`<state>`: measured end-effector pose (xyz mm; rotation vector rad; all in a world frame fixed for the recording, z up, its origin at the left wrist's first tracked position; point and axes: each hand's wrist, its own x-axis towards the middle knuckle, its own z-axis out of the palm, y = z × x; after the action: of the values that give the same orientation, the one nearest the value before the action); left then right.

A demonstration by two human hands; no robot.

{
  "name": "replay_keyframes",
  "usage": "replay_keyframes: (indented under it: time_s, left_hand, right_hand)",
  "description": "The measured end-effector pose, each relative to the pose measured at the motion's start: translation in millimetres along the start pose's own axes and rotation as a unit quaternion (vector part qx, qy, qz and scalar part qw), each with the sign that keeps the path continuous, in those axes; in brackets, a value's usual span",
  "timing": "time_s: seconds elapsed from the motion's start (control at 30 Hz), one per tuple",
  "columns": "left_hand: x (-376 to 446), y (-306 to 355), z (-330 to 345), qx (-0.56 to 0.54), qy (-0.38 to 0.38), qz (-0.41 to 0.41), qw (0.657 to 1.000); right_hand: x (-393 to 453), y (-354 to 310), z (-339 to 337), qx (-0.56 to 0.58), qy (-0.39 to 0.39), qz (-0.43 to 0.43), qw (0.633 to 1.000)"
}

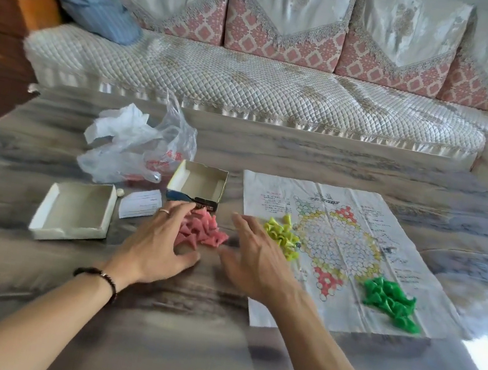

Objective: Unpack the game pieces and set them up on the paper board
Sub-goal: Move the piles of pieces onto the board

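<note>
Pink game pieces lie heaped on the table just left of the paper board, between the left hand and right hand, both spread and holding nothing. Best cup them together before lifting. Yellow pieces and green pieces already sit on the board; the open box crowds behind.

Both your forearms reach forward from the bottom edge, bare to the elbow, converging toward the middle. Your left hand lies palm down with its fingers straight and spread — a ring on one finger, a dark beaded bracelet at the wrist. Your right hand hovers just beside it, palm down, fingers extended and loosely fanned — blurred.
</note>
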<state>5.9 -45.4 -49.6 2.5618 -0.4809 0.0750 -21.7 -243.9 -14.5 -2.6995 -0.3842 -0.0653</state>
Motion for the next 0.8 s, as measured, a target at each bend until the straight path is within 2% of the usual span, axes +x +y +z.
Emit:
replay_keyframes:
  time_s: [0.17,0.4,0.5,0.6,0.7,0.8]
  left_hand:
    - [17.7,-4.1,-4.2,0.003,-0.024,0.050,0.998]
    - [-4.2,-22.8,-1.6,0.006,0.065,0.082,0.994]
    - [-9.4,-27.4,-1.1,0.043,0.098,0.083,0.991]
    - [-9.0,-24.6,-0.3,0.096,0.119,0.087,0.984]
    - [-9.1,-23.2,0.5,0.099,0.122,0.072,0.985]
    - [-10.2,-20.0,0.3,0.107,0.134,0.065,0.983]
  right_hand:
    - [23.7,-4.5,19.1,0.048,-0.017,-0.018,0.999]
    - [42.2,-8.7,27.0,0.048,-0.035,-0.064,0.996]
    - [49.7,-11.0,35.5,0.006,-0.039,-0.090,0.995]
    - [51.2,-10.5,47.9,-0.042,0.005,-0.100,0.994]
    - [48.2,-7.2,57.3,-0.084,0.085,-0.100,0.988]
    - [46.4,-7.1,60.2,-0.103,0.123,-0.093,0.983]
